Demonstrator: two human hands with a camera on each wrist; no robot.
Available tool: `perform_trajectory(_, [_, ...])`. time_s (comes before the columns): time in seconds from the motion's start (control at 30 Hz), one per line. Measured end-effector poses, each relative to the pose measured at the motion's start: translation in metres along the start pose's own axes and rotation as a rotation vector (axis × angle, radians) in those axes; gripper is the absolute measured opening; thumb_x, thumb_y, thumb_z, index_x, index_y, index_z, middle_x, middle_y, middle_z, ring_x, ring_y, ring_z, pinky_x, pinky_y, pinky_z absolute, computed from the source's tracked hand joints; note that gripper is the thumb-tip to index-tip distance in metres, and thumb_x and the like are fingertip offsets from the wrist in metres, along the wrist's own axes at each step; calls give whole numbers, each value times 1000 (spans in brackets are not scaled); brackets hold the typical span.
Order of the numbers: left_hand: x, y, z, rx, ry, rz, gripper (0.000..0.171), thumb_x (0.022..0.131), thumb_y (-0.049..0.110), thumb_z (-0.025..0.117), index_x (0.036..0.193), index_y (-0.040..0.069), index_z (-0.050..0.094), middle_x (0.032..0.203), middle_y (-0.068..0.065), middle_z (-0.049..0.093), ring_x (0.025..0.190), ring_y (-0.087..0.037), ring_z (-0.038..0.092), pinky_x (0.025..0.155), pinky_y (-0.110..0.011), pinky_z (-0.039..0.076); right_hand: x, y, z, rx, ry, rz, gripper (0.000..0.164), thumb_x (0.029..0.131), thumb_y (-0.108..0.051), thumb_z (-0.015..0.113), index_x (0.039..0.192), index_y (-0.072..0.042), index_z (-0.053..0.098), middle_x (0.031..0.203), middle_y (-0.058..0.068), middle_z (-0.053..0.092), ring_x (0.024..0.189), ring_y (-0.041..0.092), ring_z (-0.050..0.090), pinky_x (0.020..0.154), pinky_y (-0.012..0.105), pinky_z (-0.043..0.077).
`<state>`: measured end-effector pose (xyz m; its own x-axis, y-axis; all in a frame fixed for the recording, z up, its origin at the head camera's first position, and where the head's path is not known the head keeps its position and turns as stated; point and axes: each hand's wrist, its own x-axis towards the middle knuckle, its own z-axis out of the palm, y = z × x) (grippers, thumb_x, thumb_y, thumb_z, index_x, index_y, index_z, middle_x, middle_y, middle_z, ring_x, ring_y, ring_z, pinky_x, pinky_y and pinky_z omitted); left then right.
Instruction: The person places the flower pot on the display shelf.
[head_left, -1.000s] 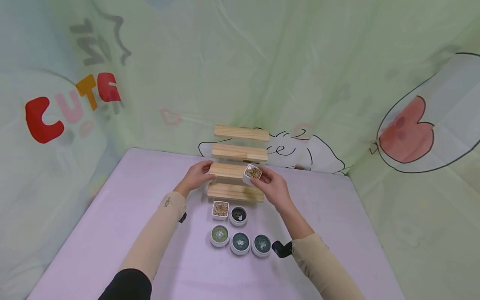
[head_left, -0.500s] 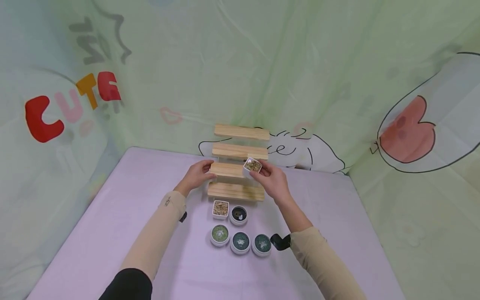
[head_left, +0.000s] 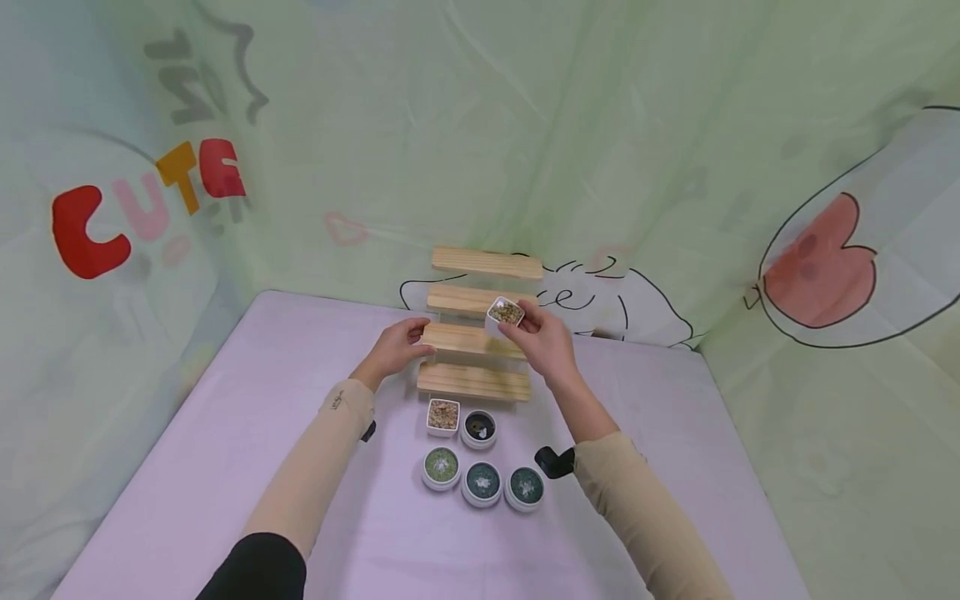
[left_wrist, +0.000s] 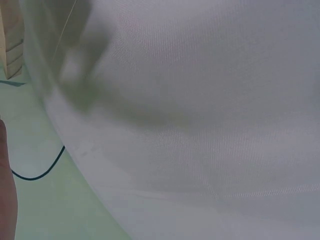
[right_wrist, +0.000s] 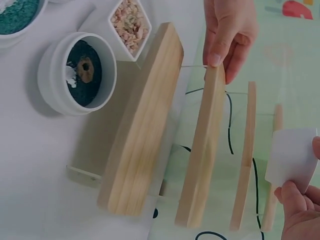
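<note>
A stepped display stand with several wooden planks stands at the back of the table. My left hand pinches the left end of its second plank from the front; in the right wrist view the thumb lies on the plank's end. My right hand holds a small white square pot filled with gravel-like bits. From the head view the pot overlaps the right part of the third plank. In the left wrist view, only a sliver of the hand and a plank corner show.
In front of the stand are another square pot of pinkish gravel and a round pot with dark filling. Nearer sit round white pots with green and dark teal tops. A printed cloth hangs behind the stand.
My right hand has raised the square pot and carried it back, from over the second plank to over the third. The left hand keeps its hold on the plank's end.
</note>
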<state>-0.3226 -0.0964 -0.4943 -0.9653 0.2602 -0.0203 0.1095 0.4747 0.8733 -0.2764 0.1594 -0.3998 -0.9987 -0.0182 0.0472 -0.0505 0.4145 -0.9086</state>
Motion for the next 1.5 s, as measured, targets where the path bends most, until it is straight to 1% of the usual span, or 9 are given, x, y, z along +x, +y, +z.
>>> perform_trajectory(0.1, [1, -1, 0, 0, 4, 7, 67, 89, 14, 74, 144, -5, 41, 142, -23, 48, 130, -31, 49, 110, -35, 41, 5, -3, 1, -3, 3, -9, 64, 90, -21, 73, 143, 1, 46, 140, 19, 53, 128, 23, 53, 99, 28, 51])
perform_trajectory(0.23, [1, -1, -1, -10, 7, 19, 67, 88, 12, 74, 143, -6, 42, 142, -24, 48, 130, -32, 49, 110, -35, 42, 13, -8, 2, 10, 11, -33, 64, 89, -20, 73, 143, 3, 46, 140, 21, 52, 128, 25, 52, 100, 28, 50])
perform_trajectory(0.33, [2, -1, -1, -9, 5, 13, 67, 88, 13, 74, 144, -6, 42, 142, -23, 48, 130, -32, 49, 110, -35, 42, 18, -12, 3, 20, 18, -42, 64, 89, -19, 74, 142, 5, 46, 139, 23, 52, 128, 26, 53, 99, 28, 50])
perform_trajectory(0.6, [1, 0, -1, 0, 0, 13, 67, 89, 14, 74, 144, -5, 41, 143, -23, 48, 130, -32, 49, 110, -35, 42, 29, -20, 6, -7, 42, -29, 60, 89, -23, 74, 140, -1, 51, 135, 19, 57, 124, 23, 56, 97, 28, 52])
perform_trajectory(0.8, [2, 0, -1, 3, 7, 16, 67, 89, 15, 74, 144, -5, 41, 142, -23, 48, 130, -32, 50, 110, -36, 42, 39, -25, 11, 13, 46, -38, 64, 89, -21, 74, 142, 2, 47, 137, 21, 55, 125, 25, 55, 97, 28, 52])
perform_trajectory(0.93, [1, 1, -1, 1, 3, 11, 67, 89, 16, 74, 144, -5, 41, 143, -22, 48, 130, -32, 49, 110, -37, 42, 42, -29, 15, -20, 51, -53, 64, 89, -22, 73, 142, 3, 46, 136, 21, 56, 124, 25, 56, 96, 29, 53])
perform_trajectory(1.17, [0, 1, -1, 23, -4, 8, 68, 89, 17, 74, 144, -4, 41, 143, -22, 48, 130, -32, 49, 110, -37, 42, 46, -35, 18, -67, 79, -58, 64, 89, -24, 74, 142, 1, 48, 134, 18, 58, 121, 24, 58, 97, 29, 53])
perform_trajectory(1.37, [0, 1, -2, 38, -1, 18, 67, 89, 17, 74, 144, -5, 42, 143, -22, 48, 130, -33, 50, 110, -38, 42, 52, -39, 18, -134, 75, -88, 57, 90, -24, 73, 138, -1, 54, 128, 15, 62, 115, 23, 61, 93, 33, 55])
perform_trajectory(1.5, [1, 0, -2, 45, -3, 26, 67, 89, 18, 74, 144, -5, 42, 143, -22, 48, 129, -33, 50, 110, -38, 42, 55, -42, 19, -157, 74, -86, 56, 90, -25, 72, 138, -1, 54, 126, 15, 63, 114, 24, 61, 92, 34, 55])
